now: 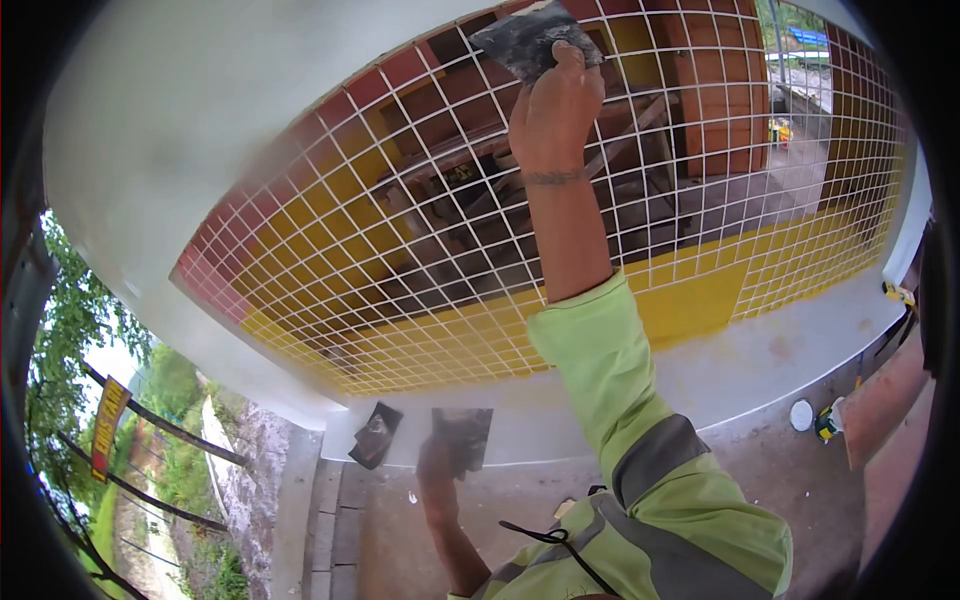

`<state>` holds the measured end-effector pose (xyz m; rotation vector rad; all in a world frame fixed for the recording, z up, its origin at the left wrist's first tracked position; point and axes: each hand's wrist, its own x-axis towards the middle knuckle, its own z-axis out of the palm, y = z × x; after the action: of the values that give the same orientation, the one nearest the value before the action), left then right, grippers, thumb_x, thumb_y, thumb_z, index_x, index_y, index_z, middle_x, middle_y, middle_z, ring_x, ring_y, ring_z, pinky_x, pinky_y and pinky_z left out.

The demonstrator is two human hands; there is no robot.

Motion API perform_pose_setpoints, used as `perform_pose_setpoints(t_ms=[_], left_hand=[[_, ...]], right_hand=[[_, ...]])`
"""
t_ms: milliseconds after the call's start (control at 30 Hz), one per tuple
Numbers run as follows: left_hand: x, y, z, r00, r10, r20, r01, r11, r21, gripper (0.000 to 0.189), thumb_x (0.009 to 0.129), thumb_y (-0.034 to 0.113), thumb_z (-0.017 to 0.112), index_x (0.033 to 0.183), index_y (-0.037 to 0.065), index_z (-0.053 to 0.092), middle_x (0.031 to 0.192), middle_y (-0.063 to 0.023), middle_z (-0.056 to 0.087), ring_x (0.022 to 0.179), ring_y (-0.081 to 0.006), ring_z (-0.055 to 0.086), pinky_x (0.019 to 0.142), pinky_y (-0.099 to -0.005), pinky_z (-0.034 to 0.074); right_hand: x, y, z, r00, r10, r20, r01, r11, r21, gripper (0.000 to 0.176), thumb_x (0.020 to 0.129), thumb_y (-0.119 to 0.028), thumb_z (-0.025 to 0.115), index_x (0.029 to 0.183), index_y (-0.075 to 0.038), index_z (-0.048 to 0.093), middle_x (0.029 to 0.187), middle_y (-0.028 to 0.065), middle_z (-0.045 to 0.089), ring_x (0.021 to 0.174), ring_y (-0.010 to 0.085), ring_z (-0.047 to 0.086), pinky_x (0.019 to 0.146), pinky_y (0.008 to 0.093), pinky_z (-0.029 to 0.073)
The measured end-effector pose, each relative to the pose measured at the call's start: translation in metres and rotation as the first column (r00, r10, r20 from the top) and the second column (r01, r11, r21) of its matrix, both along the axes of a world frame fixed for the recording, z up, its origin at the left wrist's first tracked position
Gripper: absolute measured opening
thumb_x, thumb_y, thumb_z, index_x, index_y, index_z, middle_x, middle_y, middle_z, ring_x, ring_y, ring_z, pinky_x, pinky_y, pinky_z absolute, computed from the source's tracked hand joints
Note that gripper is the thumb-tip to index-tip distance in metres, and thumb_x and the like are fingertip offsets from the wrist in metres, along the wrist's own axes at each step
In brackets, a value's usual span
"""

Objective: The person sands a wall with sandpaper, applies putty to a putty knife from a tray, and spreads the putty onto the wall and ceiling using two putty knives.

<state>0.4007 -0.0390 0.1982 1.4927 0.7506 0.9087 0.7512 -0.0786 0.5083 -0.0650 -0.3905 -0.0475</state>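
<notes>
My right hand [560, 105] is raised in front of the white wire grille, fingers closed on a dark, square flat sheet [530, 42] smeared with white. That sheet lies at the upper edge of the grille opening. Low down by the ledge, my left hand [440, 455] is blurred by motion. It grips a second dark, square flat sheet [468, 435] near the white ledge's front edge. A third dark flat piece [376, 436], looking bent or creased, rests on the ledge to the left.
The wire grille [480, 230] fills an opening in a smooth white wall [130, 130]. Below it runs a white ledge [700, 405]. A round white object [802, 415] stands at the right. Outside on the left are trees and a yellow-and-red sign [110, 425].
</notes>
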Motion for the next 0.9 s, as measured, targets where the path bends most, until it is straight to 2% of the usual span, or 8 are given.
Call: perform_pose_setpoints(t_ms=[100,300,400,467,633,667,767,900], left_hand=[[-0.006,0.0,-0.002,0.999,-0.036,0.01,0.036,0.999,0.013,0.027,0.101,0.023,0.051,0.119,0.003,0.057,0.084,-0.0015,0.059,0.065,-0.0079,0.05,0.054,-0.0245,0.039],[-0.015,-0.002,0.003,1.0,-0.022,-0.005,0.022,0.999,-0.032,0.026,0.101,0.022,0.05,0.118,0.003,0.058,0.084,-0.0011,0.059,0.066,-0.0077,0.05,0.054,-0.0244,0.039],[-0.014,-0.005,0.011,1.0,-0.008,-0.003,0.008,1.0,-0.029,0.027,0.101,0.022,0.05,0.118,0.002,0.058,0.084,-0.0015,0.058,0.065,-0.0084,0.05,0.054,-0.0247,0.04],[-0.019,-0.006,0.003,0.998,0.065,-0.01,-0.065,0.998,-0.006,0.028,0.1,0.021,0.05,0.118,0.001,0.058,0.083,-0.0019,0.058,0.065,-0.0091,0.05,0.054,-0.0251,0.04],[-0.028,0.002,-0.008,0.977,0.167,-0.135,-0.161,0.985,0.057,0.033,0.098,0.023,0.051,0.12,-0.001,0.057,0.084,-0.0025,0.057,0.064,-0.0106,0.049,0.055,-0.0267,0.039],[-0.029,0.001,-0.006,0.975,0.173,-0.136,-0.164,0.983,0.077,0.033,0.098,0.024,0.051,0.12,-0.001,0.057,0.085,-0.0026,0.057,0.064,-0.0107,0.049,0.055,-0.0268,0.039],[-0.031,-0.005,0.004,0.955,0.231,-0.185,-0.218,0.972,0.09,0.035,0.098,0.025,0.051,0.12,-0.001,0.057,0.084,-0.003,0.057,0.064,-0.011,0.049,0.055,-0.0271,0.039],[-0.037,-0.005,0.006,0.925,0.303,-0.228,-0.272,0.949,0.158,0.037,0.097,0.026,0.051,0.121,-0.002,0.057,0.083,-0.003,0.057,0.064,-0.0111,0.049,0.055,-0.0269,0.039]], right_hand=[[0.0,0.003,-0.002,0.996,-0.076,-0.042,0.074,0.996,-0.059,0.03,0.094,-0.014,0.055,0.119,0.002,0.053,0.108,0.0091,0.059,0.098,0.0173,0.057,0.087,0.0299,0.046],[0.001,0.0,-0.011,0.984,-0.177,0.013,0.176,0.982,0.065,0.031,0.093,-0.014,0.058,0.116,0.005,0.052,0.112,0.0109,0.06,0.098,0.0187,0.057,0.087,0.032,0.046],[-0.006,-0.008,-0.019,0.984,-0.134,-0.121,0.143,0.988,0.067,0.036,0.091,-0.013,0.06,0.119,0.007,0.051,0.114,0.0129,0.059,0.1,0.0219,0.057,0.092,0.0366,0.045],[-0.003,-0.004,-0.029,0.938,-0.344,-0.05,0.344,0.939,-0.015,0.029,0.095,-0.015,0.054,0.116,0.004,0.053,0.112,0.0103,0.057,0.097,0.019,0.054,0.089,0.0342,0.044],[-0.002,-0.007,-0.026,0.97,-0.235,-0.057,0.241,0.949,0.203,0.037,0.089,-0.008,0.061,0.125,0.0,0.055,0.117,0.0102,0.059,0.106,0.0214,0.055,0.096,0.0352,0.042],[0.004,0.0,-0.03,0.978,-0.207,-0.019,0.206,0.951,0.231,0.032,0.091,-0.007,0.059,0.123,0.0,0.057,0.115,0.0088,0.061,0.104,0.019,0.057,0.094,0.0318,0.044],[0.017,0.011,-0.041,0.983,-0.181,0.02,0.174,0.964,0.199,0.028,0.095,-0.012,0.06,0.12,0.0,0.059,0.112,0.006,0.062,0.098,0.0142,0.058,0.089,0.0275,0.045],[0.024,0.013,-0.039,0.951,-0.309,0.021,0.304,0.945,0.122,0.029,0.099,-0.019,0.06,0.119,0.002,0.059,0.107,0.0035,0.061,0.094,0.01,0.055,0.086,0.0242,0.044]])
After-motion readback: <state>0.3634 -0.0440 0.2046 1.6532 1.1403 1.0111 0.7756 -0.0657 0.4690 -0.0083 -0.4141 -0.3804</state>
